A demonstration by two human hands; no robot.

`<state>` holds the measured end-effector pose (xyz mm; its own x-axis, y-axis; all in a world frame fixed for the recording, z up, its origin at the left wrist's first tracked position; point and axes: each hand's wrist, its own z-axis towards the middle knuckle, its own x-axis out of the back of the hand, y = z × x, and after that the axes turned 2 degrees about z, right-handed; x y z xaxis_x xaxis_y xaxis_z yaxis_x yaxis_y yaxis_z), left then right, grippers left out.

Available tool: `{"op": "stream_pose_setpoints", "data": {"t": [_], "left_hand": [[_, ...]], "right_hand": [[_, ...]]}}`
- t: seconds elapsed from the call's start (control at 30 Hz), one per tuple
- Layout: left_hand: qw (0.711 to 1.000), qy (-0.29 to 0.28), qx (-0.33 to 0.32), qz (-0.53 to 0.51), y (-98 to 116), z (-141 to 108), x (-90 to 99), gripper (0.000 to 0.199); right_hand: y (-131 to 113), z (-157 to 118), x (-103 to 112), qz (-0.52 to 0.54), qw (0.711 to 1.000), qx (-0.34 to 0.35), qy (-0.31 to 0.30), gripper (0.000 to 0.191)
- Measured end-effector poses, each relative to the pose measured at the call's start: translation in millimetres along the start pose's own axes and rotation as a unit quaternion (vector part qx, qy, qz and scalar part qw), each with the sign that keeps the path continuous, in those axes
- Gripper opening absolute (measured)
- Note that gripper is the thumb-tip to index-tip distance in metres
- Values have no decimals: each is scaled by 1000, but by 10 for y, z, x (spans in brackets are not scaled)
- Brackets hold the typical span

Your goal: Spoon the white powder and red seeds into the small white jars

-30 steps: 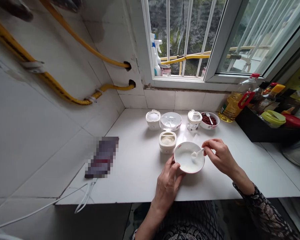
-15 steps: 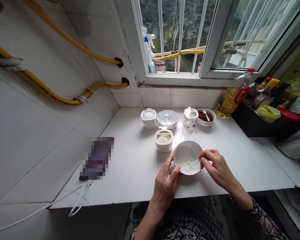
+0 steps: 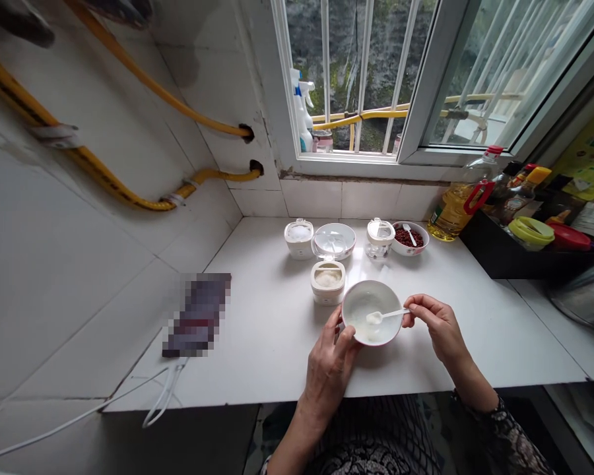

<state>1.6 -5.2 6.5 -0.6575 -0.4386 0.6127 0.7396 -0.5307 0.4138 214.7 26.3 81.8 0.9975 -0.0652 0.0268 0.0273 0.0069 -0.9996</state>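
Observation:
My left hand [image 3: 329, 373] grips the rim of a white bowl [image 3: 371, 328] at its near left, steadying it on the white countertop [image 3: 257, 343]. The bowl's inside is smeared with a thin white paste. My right hand [image 3: 438, 326] pinches the handle of a small white plastic spoon [image 3: 389, 315], whose scoop rests inside the bowl with white paste on it. Just behind the bowl stands an open square container of pale powder [image 3: 327, 285].
Along the back of the counter stand a white container [image 3: 299, 239], a glass-lidded dish [image 3: 332, 241], a small glass jar [image 3: 380, 239] and a bowl of red beans [image 3: 410, 239]. An oil bottle [image 3: 453, 208] and a black tray of bottles [image 3: 495, 257] stand to the right. A pixelated flat object [image 3: 198, 315] lies left.
My right hand has moved the spoon through the bowl, and its scoop now sits nearer the middle. The white paste is spread differently. My left hand keeps hold of the rim.

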Motion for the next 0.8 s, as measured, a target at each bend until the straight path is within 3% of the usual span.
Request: {"op": "stream_pose_setpoints", "data": {"t": [0.43,0.53,0.63,0.7,0.8], "left_hand": [[999,-9,32,-15,39,37,34,19],[999,-9,29,-14,37,31,33,19],[999,-9,31,-11,28,21,23,22],[999,-13,34,-10,21,14,15,25],[999,-13,33,-13,9,5,2,26]], "right_hand": [[-88,326,-174,63,998,14,3,21],[-203,419,-307,56,997,58,6,21],[-284,465,-491,-9,989,147,13,15],[-283,475,-613,-110,962,247,29,12],[-219,470,-733,-286,864,414,12,15]]}}
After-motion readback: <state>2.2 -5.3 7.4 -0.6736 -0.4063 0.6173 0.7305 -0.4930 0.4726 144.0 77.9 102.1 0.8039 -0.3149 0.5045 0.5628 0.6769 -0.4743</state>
